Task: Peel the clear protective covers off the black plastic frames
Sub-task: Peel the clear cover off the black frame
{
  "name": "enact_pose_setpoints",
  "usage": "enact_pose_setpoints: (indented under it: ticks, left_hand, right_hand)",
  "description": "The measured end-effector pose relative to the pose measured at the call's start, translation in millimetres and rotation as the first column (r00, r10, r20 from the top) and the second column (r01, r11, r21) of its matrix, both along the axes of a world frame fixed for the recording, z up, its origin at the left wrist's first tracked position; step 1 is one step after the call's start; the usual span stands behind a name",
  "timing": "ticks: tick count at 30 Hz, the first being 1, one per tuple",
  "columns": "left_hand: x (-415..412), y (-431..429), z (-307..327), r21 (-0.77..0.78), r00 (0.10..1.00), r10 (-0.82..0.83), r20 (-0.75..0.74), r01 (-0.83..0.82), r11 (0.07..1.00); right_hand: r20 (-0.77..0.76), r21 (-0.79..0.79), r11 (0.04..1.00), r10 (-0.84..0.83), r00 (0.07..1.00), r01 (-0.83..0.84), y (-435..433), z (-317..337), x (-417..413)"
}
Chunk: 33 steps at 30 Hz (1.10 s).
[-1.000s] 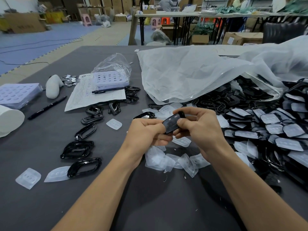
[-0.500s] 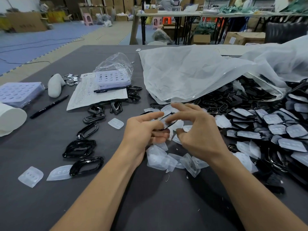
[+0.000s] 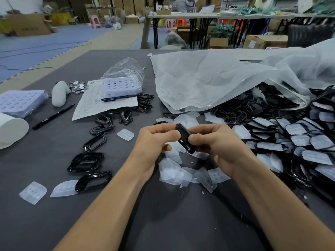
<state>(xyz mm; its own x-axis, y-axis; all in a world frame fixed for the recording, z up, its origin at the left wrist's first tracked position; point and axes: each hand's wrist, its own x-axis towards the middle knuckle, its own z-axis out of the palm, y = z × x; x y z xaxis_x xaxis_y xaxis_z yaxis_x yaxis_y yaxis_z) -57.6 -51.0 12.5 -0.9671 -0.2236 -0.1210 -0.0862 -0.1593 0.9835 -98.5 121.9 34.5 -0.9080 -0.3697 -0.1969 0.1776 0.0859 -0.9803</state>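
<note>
Both hands hold one black plastic frame [image 3: 184, 137] above the table's middle, tilted on edge. My left hand [image 3: 155, 140] pinches its left side with thumb and curled fingers. My right hand [image 3: 215, 142] grips its right side, thumb on the front. Whether a clear cover is still on it I cannot tell. Peeled clear covers [image 3: 183, 173] lie heaped under the hands. Bare black frames [image 3: 87, 161] lie to the left. A pile of covered frames [image 3: 293, 140] fills the right.
A large clear plastic bag [image 3: 217, 78] drapes over the far right pile. Left side holds a paper sheet [image 3: 101, 102], pens [image 3: 52, 116], lilac hole trays [image 3: 20, 102], a white roll [image 3: 10, 131], small metal discs [image 3: 77, 86] and loose covers [image 3: 33, 192].
The hands spread their fingers over the frame half a second ago, then closed on it again; it now stands more on edge, turned between both thumbs.
</note>
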Motion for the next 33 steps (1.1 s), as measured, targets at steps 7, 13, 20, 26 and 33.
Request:
enact_pose_setpoints:
  ticks: [7,13,20,26,33]
  left_hand:
    - [-2.1,-3.6,-1.8,0.083,0.995,-0.101,-0.006,0.101,0.991]
    - [-3.6,-6.7,-2.0,0.254,0.993,-0.120,-0.008,0.118,0.960]
    - [-4.7,-3.7,-5.1,0.259,0.999,-0.041,0.004,0.039,0.965]
    - [-5.5,-5.5,-6.3,0.246,1.000,-0.015,0.020,0.009,0.969]
    - [-6.6,-6.5,-5.6,0.287,0.999,-0.021,0.037,0.009,0.958]
  right_hand:
    - [0.072,-0.114,0.993,0.043,0.996,-0.035,2.8,2.5,1.2]
    - [0.120,-0.148,0.989,-0.009,0.993,0.027,-0.5,1.2,1.6]
    - [0.056,-0.130,0.987,-0.090,0.994,0.097,-0.8,0.9,1.1]
    - [0.042,-0.120,0.988,-0.088,0.995,0.093,-1.4,0.7,2.3]
    - [0.034,-0.106,0.993,-0.052,0.998,0.055,-1.9,0.8,2.0]
